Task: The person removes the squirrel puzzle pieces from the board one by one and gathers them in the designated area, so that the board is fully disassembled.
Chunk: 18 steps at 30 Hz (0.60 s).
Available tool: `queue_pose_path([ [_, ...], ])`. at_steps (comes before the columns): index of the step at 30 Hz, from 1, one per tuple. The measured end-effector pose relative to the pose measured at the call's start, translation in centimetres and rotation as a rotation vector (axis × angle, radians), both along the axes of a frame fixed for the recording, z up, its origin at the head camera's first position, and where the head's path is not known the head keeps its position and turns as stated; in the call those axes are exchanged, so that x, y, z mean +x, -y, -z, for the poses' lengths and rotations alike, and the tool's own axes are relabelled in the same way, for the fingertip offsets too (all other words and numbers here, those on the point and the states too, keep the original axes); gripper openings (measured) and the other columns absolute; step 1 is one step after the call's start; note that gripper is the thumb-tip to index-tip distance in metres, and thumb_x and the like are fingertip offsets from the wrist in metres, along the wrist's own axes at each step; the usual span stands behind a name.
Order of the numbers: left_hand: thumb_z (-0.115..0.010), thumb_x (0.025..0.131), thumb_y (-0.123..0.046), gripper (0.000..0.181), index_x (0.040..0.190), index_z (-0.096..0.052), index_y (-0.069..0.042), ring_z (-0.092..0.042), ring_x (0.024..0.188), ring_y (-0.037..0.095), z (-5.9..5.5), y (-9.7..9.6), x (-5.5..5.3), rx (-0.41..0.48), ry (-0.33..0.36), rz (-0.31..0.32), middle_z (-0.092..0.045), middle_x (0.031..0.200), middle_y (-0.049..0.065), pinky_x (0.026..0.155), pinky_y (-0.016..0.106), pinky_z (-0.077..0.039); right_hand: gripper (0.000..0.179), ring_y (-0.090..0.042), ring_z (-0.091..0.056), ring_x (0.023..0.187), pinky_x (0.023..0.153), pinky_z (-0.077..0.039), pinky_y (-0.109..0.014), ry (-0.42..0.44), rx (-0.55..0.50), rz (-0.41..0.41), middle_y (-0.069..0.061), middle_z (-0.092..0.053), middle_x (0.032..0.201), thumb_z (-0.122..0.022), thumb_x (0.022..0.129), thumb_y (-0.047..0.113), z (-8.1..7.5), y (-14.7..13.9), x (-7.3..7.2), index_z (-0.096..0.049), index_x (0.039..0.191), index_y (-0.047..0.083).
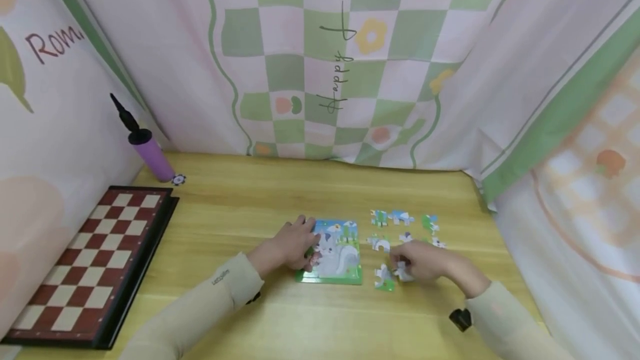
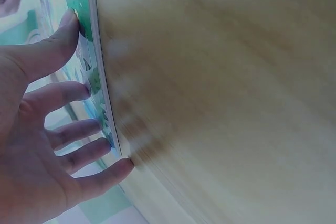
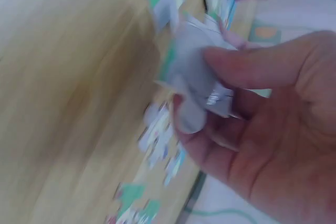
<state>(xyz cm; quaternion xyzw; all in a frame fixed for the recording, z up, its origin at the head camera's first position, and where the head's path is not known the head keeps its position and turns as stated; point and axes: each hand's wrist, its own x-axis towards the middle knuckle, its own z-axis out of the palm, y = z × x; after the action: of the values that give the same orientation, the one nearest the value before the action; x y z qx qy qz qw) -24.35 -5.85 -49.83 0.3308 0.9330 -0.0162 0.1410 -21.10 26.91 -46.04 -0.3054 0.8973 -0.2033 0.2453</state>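
A picture puzzle board (image 1: 345,260), showing a grey-white squirrel-like animal with a green lower border, lies flat on the wooden table. My left hand (image 1: 295,243) rests on its left side, fingers spread; the left wrist view shows the thumb (image 2: 68,30) on the board's face and the fingertips along its edge. To the right of the board, my right hand (image 1: 425,260) pinches a pale grey jigsaw piece (image 3: 191,61) between thumb and fingers. Loose pieces lie around that hand, among them a grey and green piece (image 1: 384,278) and a white and green piece (image 1: 378,243).
Further pieces, such as a blue and white one (image 1: 401,216) and a green one (image 1: 429,222), lie behind the right hand. At the left stand a folded chessboard (image 1: 95,260) and a purple pump (image 1: 155,157) beside a small chip (image 1: 178,180). Patterned curtains (image 1: 330,82) border the table.
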Motion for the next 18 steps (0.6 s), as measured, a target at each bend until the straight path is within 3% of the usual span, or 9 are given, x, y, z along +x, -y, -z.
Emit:
queue_pose_path([
  [4, -0.081, 0.087, -0.049, 0.076, 0.151, -0.055, -0.019, -0.042, 0.145, 0.034, 0.0, 0.0, 0.1, 0.003, 0.013, 0.002, -0.042, 0.160, 0.011, 0.114, 0.054, -0.051, 0.031, -0.004, -0.041, 0.068, 0.060, -0.032, -0.020, 0.062, 0.060, 0.024, 0.006, -0.055, 0.078, -0.053, 0.079, -0.015, 0.4, -1.4, 0.8, -0.061, 0.085, 0.015],
  [8, -0.080, 0.087, -0.049, 0.076, 0.151, -0.055, -0.019, -0.043, 0.143, 0.033, 0.1, 0.0, 0.1, 0.002, 0.004, 0.009, -0.042, 0.159, 0.011, 0.112, 0.053, -0.052, 0.031, -0.006, -0.042, 0.068, 0.060, -0.032, -0.020, 0.062, 0.104, 0.059, 0.006, -0.054, 0.077, -0.054, 0.076, -0.015, 1.1, -2.1, 1.1, -0.060, 0.082, 0.016],
  [18, -0.079, 0.088, -0.052, 0.075, 0.152, -0.054, -0.020, -0.042, 0.144, 0.033, 0.3, 0.2, -0.1, 0.000, 0.004, 0.011, -0.041, 0.160, 0.012, 0.113, 0.053, -0.051, 0.030, -0.009, -0.046, 0.072, 0.062, -0.037, -0.022, -0.067, 0.080, 0.100, 0.004, -0.058, 0.080, -0.060, 0.079, -0.015, 1.9, -2.3, 1.0, -0.062, 0.083, 0.015],
])
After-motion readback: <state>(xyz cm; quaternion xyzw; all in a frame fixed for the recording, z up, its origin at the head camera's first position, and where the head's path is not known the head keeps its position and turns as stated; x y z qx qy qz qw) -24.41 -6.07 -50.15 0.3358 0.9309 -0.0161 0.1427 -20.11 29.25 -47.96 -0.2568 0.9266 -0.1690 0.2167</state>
